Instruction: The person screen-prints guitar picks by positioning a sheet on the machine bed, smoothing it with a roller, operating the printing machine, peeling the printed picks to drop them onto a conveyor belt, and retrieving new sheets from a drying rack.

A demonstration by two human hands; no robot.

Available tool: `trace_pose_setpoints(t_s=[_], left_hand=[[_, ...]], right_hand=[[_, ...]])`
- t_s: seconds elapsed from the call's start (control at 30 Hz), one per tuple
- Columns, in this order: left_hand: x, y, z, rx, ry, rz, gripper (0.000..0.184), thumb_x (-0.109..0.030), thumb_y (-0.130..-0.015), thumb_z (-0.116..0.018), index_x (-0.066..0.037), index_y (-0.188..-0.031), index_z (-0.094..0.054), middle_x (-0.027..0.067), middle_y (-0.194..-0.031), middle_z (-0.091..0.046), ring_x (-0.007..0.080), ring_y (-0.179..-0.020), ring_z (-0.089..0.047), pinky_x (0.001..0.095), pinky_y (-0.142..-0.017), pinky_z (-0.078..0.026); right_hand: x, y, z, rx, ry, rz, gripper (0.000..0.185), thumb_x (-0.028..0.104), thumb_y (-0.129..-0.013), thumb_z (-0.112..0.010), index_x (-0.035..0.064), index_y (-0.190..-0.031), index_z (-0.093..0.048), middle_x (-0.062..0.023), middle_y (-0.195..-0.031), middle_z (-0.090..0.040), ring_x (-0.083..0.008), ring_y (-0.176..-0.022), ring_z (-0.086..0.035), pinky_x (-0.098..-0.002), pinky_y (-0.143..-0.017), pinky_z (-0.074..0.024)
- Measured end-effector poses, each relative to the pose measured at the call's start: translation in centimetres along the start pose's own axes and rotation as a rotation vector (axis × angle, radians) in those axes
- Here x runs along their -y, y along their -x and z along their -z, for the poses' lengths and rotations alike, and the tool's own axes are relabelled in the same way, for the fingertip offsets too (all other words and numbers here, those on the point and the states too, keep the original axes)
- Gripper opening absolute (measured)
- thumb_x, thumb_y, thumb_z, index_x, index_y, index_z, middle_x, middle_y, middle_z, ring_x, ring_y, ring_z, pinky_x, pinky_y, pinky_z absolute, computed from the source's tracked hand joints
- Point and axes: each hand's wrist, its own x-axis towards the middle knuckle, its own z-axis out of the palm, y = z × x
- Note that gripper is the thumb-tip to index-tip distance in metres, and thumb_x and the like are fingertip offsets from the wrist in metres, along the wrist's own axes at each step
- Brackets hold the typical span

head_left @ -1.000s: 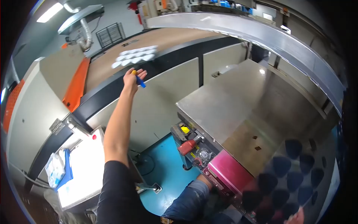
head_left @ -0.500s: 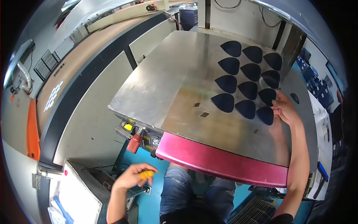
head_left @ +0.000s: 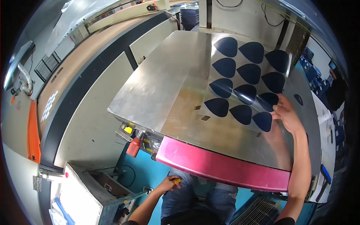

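Observation:
My right hand pinches the right front edge of a clear sheet. Several dark blue, leaf-shaped pieces lie in rows on the sheet, glossy streaks of light crossing some of them. The sheet's right side looks raised from the metal plate; how far I cannot tell. Low near my left thigh is my left hand, its fingers curled. A small yellow object shows at those fingers; whether it is held or worn is unclear.
A pink guard bar runs along the plate's front edge. A red knob juts out below the left corner. On the left runs a conveyor belt carrying pale pieces. A blue-and-black tool lies on the right-hand surface.
The sheet with its dark pieces has shifted left and tilted, its far side now looking raised. My right hand keeps its pinch. My left hand has moved right, to my thigh, and its fingers have curled.

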Motion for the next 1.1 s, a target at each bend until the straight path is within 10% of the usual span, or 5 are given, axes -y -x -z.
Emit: trace_pose_setpoints(t_s=[0.43, 0.67, 0.7, 0.97, 1.1], left_hand=[[-4.4, -2.2, -2.1, -0.02, -0.031, 0.174, 0.032, -0.009, -0.088, -0.04, -0.006, -0.112, -0.06, 0.0118, -0.072, -0.066, 0.0066, -0.042, -0.045, 0.0207, -0.04, -0.034], [-2.7, -2.9, -1.2, -0.029, 0.055, 0.167, 0.026, -0.019, -0.094, -0.047, -0.004, -0.105, -0.065, 0.0127, -0.069, -0.065, 0.0062, -0.042, -0.042, 0.0199, -0.037, -0.031], [-2.9, -3.1, -1.5, -0.043, 0.047, 0.168, 0.025, -0.02, -0.093, -0.049, -0.004, -0.105, -0.065, 0.013, -0.069, -0.065, 0.0063, -0.042, -0.042, 0.0199, -0.037, -0.031], [-3.8, -3.3, -3.0, -0.098, -0.011, 0.145, 0.024, -0.024, -0.091, -0.055, -0.004, -0.101, -0.065, 0.0138, -0.069, -0.066, 0.0075, -0.041, -0.043, 0.021, -0.036, -0.034], [-3.3, -3.9, -3.7, -0.078, -0.068, 0.166, 0.022, -0.019, -0.092, -0.05, -0.004, -0.099, -0.065, 0.0138, -0.069, -0.066, 0.0085, -0.042, -0.046, 0.0226, -0.038, -0.038]], right_hand=[[-7.9, 9.2, 14.8, -0.358, 0.777, 0.071, 0.053, 0.026, -0.084, -0.062, 0.0016, -0.13, -0.049, -0.019, -0.14, -0.04, -0.0291, -0.133, -0.035, -0.0361, -0.108, -0.0274], [-18.5, 40.6, 39.3, -0.834, 1.371, -1.138, 0.046, 0.033, -0.092, -0.038, 0.0131, -0.134, -0.045, -0.0234, -0.123, -0.053, -0.0398, -0.113, -0.051, -0.0464, -0.094, -0.041], [-25.0, 46.6, 44.4, -1.176, 1.202, -0.579, 0.047, 0.034, -0.092, -0.039, 0.0108, -0.133, -0.045, -0.0243, -0.121, -0.055, -0.0414, -0.111, -0.052, -0.0467, -0.092, -0.0407], [-16.5, 41.9, 36.6, -1.51, 0.804, -0.278, 0.06, 0.052, -0.092, -0.043, -0.0022, -0.097, -0.067, -0.0151, -0.087, -0.067, -0.0239, -0.083, -0.063, -0.0345, -0.073, -0.0455], [-5.9, 21.6, 24.0, -0.995, 0.793, -0.231, 0.044, 0.039, -0.087, -0.053, -0.0029, -0.085, -0.067, -0.0062, -0.061, -0.057, -0.0128, -0.056, -0.05, -0.0311, -0.053, -0.0385]])
